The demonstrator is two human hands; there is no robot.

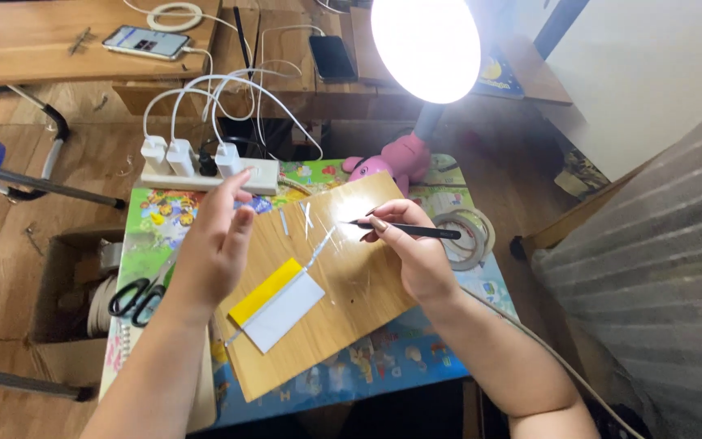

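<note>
Tweezers (408, 229), thin and black, are being gripped by the right hand (416, 252), their long axis lying nearly level, tip pointing left over the wooden board (343, 301) on the surface. The left hand (213, 248) is being held open, empty, above the board's left edge, beside the yellow-and-white card (278, 305).

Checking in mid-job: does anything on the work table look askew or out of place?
The wooden board lies skewed across the small table, its near corner past the front edge. Nothing looks spilled or damaged.
</note>
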